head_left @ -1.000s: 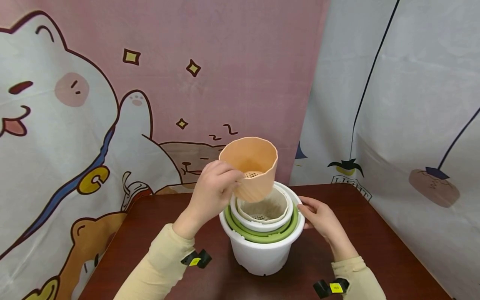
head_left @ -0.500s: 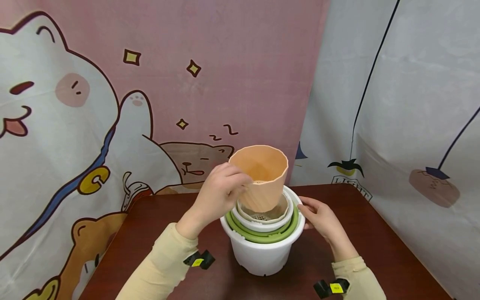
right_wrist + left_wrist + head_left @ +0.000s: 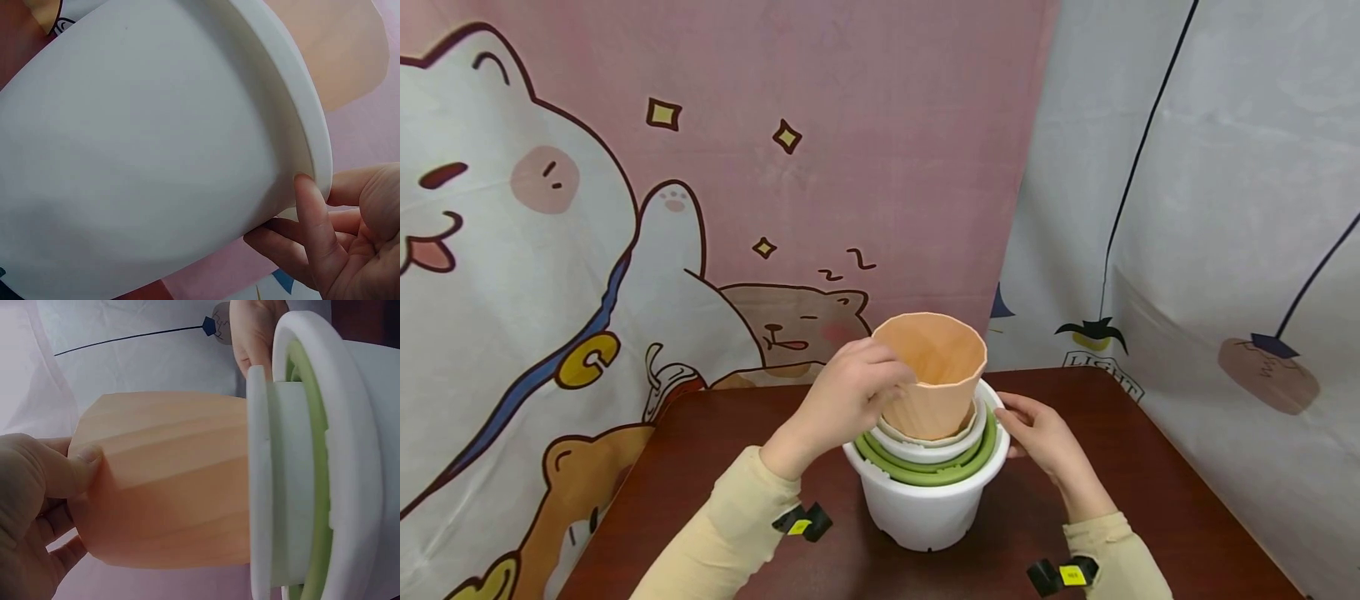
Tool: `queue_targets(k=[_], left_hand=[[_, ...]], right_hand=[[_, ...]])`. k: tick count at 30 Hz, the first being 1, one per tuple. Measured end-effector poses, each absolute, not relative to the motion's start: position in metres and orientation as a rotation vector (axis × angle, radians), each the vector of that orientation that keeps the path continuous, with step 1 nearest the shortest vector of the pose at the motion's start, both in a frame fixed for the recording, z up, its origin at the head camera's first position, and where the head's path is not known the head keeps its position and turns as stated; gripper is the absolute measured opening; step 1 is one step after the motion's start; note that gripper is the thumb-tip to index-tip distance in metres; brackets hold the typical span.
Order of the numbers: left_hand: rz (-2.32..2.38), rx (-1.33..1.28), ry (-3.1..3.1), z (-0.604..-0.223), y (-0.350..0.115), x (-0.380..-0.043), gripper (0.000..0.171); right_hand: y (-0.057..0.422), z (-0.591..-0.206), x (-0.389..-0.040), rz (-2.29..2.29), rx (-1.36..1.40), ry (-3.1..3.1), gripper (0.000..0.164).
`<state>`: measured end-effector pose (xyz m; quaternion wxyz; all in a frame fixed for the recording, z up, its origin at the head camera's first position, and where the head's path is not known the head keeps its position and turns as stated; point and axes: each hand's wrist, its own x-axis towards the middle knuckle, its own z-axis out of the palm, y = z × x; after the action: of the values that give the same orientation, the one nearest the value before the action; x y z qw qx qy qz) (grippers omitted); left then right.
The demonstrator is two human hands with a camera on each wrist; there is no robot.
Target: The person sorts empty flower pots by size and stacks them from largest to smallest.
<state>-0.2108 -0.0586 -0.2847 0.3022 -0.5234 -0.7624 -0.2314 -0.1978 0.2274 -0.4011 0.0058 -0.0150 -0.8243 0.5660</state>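
Observation:
My left hand [image 3: 853,387] pinches the near-left rim of a peach plastic flower pot [image 3: 931,408]. In the left wrist view, the thumb [image 3: 89,455] presses on its outer wall. The peach pot stands upright, its lower part down inside a stack of nested pots and its upper part above their rims. Around it are a cream pot's rim [image 3: 967,428], a smaller white pot [image 3: 917,455], a green pot [image 3: 936,477] and a large white pot [image 3: 923,512] outermost. My right hand [image 3: 1041,433] grips the large pot's right rim, fingers bent at the edge in the right wrist view.
The stack stands on a dark red-brown table [image 3: 715,442]. Behind it hangs a pink cloth [image 3: 880,167] printed with cartoon animals, and a pale printed cloth [image 3: 1225,208] hangs on the right. Both wrists wear small black devices.
My left hand has moved right and down with the peach pot, from above the stack to partly inside the cream pot. The right hand has stayed on the large pot's rim.

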Motion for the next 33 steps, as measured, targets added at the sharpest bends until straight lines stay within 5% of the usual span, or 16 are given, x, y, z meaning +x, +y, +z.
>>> queue_targets(k=[33], left_hand=[[-0.506,-1.401,-2.117,-0.322,-0.05,-0.217,0.029]], right_hand=[[0.228,-0.402,-0.199,1.78,-0.045,-2.576,0.053]])
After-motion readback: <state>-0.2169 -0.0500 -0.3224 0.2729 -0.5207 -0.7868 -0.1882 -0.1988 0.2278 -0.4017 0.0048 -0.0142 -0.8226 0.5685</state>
